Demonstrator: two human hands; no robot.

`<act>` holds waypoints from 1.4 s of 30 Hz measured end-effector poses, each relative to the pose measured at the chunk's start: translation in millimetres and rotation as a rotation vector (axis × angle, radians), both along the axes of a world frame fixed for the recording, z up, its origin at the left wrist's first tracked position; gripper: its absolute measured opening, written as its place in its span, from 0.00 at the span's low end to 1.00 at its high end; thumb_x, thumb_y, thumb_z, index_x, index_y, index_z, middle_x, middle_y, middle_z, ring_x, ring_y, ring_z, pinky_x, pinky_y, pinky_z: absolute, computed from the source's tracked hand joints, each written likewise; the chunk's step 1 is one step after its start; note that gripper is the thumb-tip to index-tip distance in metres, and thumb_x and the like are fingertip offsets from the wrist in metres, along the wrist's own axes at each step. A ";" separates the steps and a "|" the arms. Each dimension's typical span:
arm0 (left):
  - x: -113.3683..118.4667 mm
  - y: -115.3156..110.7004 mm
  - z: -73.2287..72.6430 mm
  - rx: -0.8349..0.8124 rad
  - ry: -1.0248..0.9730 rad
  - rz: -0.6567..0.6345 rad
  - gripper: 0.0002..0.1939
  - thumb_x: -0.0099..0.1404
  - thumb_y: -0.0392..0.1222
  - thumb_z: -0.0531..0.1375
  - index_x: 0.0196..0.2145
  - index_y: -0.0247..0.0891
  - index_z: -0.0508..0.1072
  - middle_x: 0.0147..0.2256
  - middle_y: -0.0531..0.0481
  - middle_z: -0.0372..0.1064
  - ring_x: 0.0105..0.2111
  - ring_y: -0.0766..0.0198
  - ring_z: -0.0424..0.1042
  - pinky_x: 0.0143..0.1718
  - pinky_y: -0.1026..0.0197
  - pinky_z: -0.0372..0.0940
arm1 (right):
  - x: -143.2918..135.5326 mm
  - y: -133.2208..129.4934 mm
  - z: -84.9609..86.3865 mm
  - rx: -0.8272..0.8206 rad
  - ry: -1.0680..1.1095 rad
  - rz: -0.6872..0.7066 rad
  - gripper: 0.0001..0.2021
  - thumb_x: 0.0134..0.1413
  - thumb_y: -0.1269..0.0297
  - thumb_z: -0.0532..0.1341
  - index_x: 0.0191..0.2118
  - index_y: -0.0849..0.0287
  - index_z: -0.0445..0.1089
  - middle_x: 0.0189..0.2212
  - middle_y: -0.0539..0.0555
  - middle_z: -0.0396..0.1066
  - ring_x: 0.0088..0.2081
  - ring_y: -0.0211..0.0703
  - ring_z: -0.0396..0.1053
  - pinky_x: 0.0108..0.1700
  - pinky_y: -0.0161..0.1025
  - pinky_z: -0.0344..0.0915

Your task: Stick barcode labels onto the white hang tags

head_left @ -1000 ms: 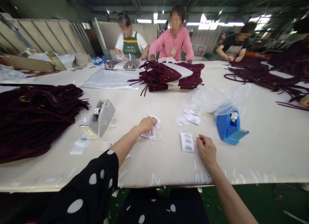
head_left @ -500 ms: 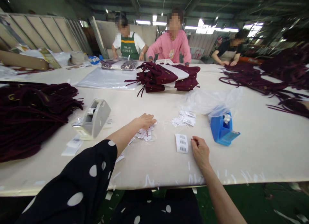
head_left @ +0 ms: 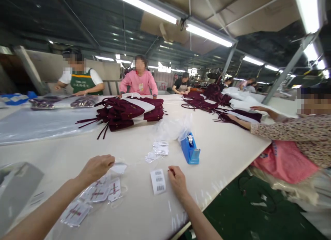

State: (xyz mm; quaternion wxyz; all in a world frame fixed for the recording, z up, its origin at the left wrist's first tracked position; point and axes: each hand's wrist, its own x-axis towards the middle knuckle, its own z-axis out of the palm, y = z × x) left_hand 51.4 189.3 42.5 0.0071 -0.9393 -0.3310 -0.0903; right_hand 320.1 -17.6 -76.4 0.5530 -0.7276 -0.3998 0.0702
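"Head view, over the cream table: how does the left hand look to you?"

"Curled in, fingers bent, the fingertips right at a white tag. Whether they pinch it or only touch it, I can't tell from here."

"And the printed tags?"

"Lying loose on the table, nearer the person than that hand, some half hidden by the forearm. A reddish cross-like mark shows on several."

"What about the right hand?"

"Half closed, fingers loosely bent, just right of the barcode sheet. There's a gap between the two. I can't make out whether anything sits in its fingertips."

"Beyond it?"

"A blue tape dispenser, upright, with a heap of white tags to its left. Farther back lies a burgundy bundle, and a person in pink stands behind it."

"I also see a patterned sleeve on the right."

"Yes, a co-worker, reaching over dark red goods."
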 end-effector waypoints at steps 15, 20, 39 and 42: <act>20.0 -169.1 -3.5 0.313 -0.282 -0.268 0.11 0.63 0.35 0.50 0.40 0.42 0.70 0.34 0.47 0.72 0.36 0.61 0.67 0.40 0.54 0.52 | -114.2 -42.6 97.5 0.149 0.770 0.389 0.12 0.47 0.56 0.61 0.29 0.60 0.68 0.22 0.50 0.69 0.21 0.33 0.61 0.25 0.33 0.55; 13.6 -174.7 -20.6 0.261 -0.376 -0.298 0.11 0.62 0.35 0.53 0.40 0.42 0.70 0.35 0.46 0.71 0.39 0.59 0.67 0.43 0.53 0.54 | -115.0 -44.5 85.4 0.149 0.789 0.292 0.09 0.42 0.61 0.64 0.28 0.60 0.67 0.20 0.48 0.68 0.18 0.32 0.59 0.23 0.32 0.54; 17.1 -193.2 -32.6 -1.358 -0.824 0.340 0.11 0.51 0.45 0.60 0.23 0.33 0.68 0.17 0.54 0.68 0.13 0.74 0.60 0.17 0.70 0.54 | -116.7 -42.5 65.1 0.086 0.967 0.243 0.10 0.36 0.59 0.67 0.22 0.60 0.69 0.18 0.46 0.66 0.22 0.34 0.60 0.29 0.35 0.58; 17.4 -195.2 -36.5 -1.373 -0.855 0.357 0.11 0.51 0.44 0.60 0.23 0.33 0.67 0.17 0.53 0.69 0.13 0.74 0.61 0.16 0.70 0.54 | -122.5 -44.6 63.7 0.067 0.996 0.288 0.10 0.36 0.60 0.67 0.21 0.61 0.70 0.17 0.47 0.66 0.22 0.34 0.60 0.28 0.35 0.58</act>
